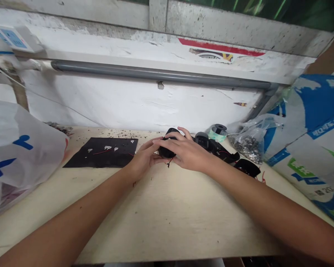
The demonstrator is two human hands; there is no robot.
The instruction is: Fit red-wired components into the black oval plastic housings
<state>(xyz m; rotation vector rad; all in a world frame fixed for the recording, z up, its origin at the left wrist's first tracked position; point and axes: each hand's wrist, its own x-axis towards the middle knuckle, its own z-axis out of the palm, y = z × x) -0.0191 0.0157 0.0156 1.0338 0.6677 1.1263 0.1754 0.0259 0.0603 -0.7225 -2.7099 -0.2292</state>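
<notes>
Both hands hold a rounded black plastic housing above the pale wooden workbench. My left hand cups its near side, and my right hand wraps over it from the right. A thin dark-red wire dangles beneath the housing. To the right of my right hand lie more black plastic parts, some with red wires. A separate black piece rests beyond them. Left of my hands, a black mat carries small white pieces and a red wire.
A clear bag of small metal parts and a tape roll stand at the back right. A large printed woven sack is at right, and a white plastic bag at left. Dark debris is scattered along the white wall, below a grey pipe.
</notes>
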